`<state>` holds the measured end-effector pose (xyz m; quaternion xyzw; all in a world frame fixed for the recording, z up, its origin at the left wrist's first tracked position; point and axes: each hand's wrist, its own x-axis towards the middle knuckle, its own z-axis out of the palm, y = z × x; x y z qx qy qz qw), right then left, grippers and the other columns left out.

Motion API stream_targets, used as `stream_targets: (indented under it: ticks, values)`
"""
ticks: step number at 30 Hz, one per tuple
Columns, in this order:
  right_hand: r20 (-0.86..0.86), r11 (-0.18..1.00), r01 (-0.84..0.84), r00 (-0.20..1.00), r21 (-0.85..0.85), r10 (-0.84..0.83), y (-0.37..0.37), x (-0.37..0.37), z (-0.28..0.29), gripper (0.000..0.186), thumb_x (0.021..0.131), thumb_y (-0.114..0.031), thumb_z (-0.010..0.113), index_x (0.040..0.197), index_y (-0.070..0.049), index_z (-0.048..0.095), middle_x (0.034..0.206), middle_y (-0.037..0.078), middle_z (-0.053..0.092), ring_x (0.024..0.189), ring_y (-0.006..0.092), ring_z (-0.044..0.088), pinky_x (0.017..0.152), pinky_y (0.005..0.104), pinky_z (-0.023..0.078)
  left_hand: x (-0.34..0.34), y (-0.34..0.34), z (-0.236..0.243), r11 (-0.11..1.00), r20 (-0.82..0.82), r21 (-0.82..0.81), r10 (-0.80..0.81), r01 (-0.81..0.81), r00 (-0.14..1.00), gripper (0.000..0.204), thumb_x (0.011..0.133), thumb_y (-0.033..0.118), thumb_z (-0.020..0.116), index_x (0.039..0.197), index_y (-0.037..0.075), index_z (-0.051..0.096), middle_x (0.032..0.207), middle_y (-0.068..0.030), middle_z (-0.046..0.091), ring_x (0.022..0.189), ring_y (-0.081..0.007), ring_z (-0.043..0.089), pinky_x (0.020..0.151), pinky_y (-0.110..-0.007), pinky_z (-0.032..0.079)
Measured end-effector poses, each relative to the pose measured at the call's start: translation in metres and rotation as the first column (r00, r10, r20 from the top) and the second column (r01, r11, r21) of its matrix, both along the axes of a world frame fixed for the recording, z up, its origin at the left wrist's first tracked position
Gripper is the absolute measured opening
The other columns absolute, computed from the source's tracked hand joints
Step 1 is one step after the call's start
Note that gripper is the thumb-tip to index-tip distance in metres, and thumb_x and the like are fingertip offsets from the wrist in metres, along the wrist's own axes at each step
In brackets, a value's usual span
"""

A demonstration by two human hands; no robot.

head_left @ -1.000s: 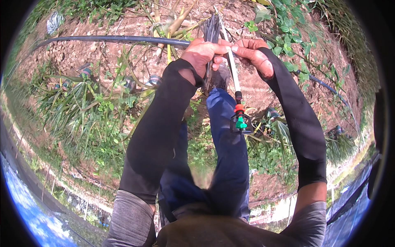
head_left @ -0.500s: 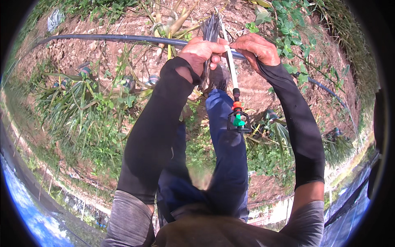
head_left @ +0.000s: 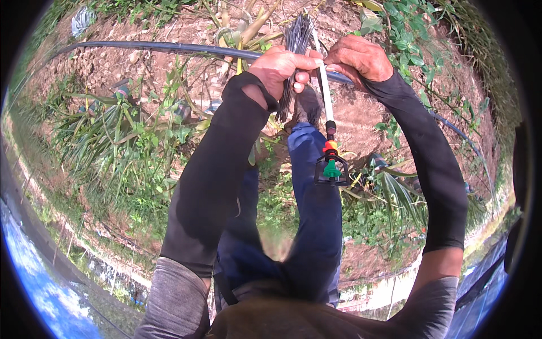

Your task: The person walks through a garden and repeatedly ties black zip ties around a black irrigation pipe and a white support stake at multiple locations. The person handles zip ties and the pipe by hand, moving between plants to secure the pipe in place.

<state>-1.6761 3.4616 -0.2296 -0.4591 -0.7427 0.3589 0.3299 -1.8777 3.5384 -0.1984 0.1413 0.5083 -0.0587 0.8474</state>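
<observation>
My left hand (head_left: 275,69) is closed round a bundle of thin black strips (head_left: 297,35), which stick out above and below the fist. Its thumb and finger also press on a slim white tube (head_left: 326,96). At the tube's lower end hangs a small sprinkler head (head_left: 332,165) with a black frame, a green middle and an orange-red collar. Just right of the tube, my right hand (head_left: 362,59) has its fingertips pinched together. What they hold, if anything, is too small to make out.
A black hose (head_left: 164,46) crosses the soil behind both hands. Leafy weeds and long-bladed plants (head_left: 121,127) grow at left, with more greenery (head_left: 403,39) at far right. My blue-trousered leg (head_left: 307,152) stands below the hands.
My right hand has shifted slightly to the right, and its elbow has swung outward. The left hand, the bundle and the tube have drifted a little rightward in the picture.
</observation>
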Motion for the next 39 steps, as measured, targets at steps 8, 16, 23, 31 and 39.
stream_targets:
  ticks: [8, 16, 23, 31, 39]
  values:
    - [-0.211, 0.661, 0.043, 0.931, -0.749, -0.299, -0.018, -0.01, 0.006, 0.019, 0.091, -0.02, 0.062, 0.09, -0.002, 0.063, 0.08, 0.002, 0.061, 0.079, 0.0108, 0.057, 0.074, 0.0287, 0.046, 0.002, -0.009, -0.002, 1.0, -0.027, -0.012, -0.015, 0.015, 1.0, 0.006, 0.085, 0.003, 0.062, 0.091, 0.001, 0.06, 0.069, 0.0006, 0.052, 0.053, -0.0068, 0.044, 0.044, -0.022, 0.035]
    - [-0.066, 0.028, -0.061, 0.801, -0.998, -0.595, -0.016, -0.013, 0.017, 0.03, 0.093, -0.032, 0.058, 0.073, -0.01, 0.056, 0.062, -0.006, 0.044, 0.051, 0.0045, 0.037, 0.046, 0.02, 0.026, 0.008, -0.011, -0.002, 0.997, -0.058, 0.072, -0.016, 0.021, 0.998, 0.012, 0.085, 0.001, 0.06, 0.097, 0.001, 0.059, 0.08, -0.0041, 0.059, 0.054, -0.0079, 0.044, 0.043, -0.024, 0.036]
    - [-0.023, 0.064, 0.064, 0.508, -0.996, -0.861, -0.033, -0.025, 0.028, 0.034, 0.096, -0.035, 0.053, 0.11, -0.005, 0.062, 0.075, -0.001, 0.059, 0.061, 0.0072, 0.055, 0.053, 0.0202, 0.045, -0.003, -0.014, 0.019, 0.98, -0.04, 0.061, 0.194, -0.192, 0.98, 0.024, 0.086, 0.007, 0.063, 0.109, 0.005, 0.057, 0.085, -0.0109, 0.066, 0.054, -0.0091, 0.047, 0.042, -0.023, 0.036]
    - [0.099, 0.289, 0.604, 0.526, -0.742, -0.845, -0.075, -0.088, 0.045, 0.042, 0.089, -0.029, 0.066, 0.12, -0.004, 0.052, 0.09, 0.006, 0.061, 0.079, 0.0127, 0.057, 0.066, 0.027, 0.049, -0.094, -0.068, 0.066, 0.936, -0.125, 0.11, 0.346, -0.333, 0.93, 0.04, 0.087, 0.012, 0.064, 0.122, 0.002, 0.05, 0.077, -0.01, 0.063, 0.053, -0.0092, 0.049, 0.044, -0.022, 0.036]
    - [-0.088, 0.127, 0.558, 0.097, -0.82, -0.991, -0.082, -0.132, 0.075, 0.037, 0.092, -0.027, 0.063, 0.113, 0.0, 0.052, 0.084, 0.006, 0.06, 0.065, 0.0082, 0.053, 0.057, 0.0217, 0.044, -0.176, -0.156, 0.15, 0.957, -0.127, 0.02, 0.29, -0.289, 0.949, 0.032, 0.091, 0.019, 0.061, 0.119, 0.004, 0.056, 0.064, 0.0046, 0.043, 0.051, -0.0062, 0.04, 0.045, -0.022, 0.032]
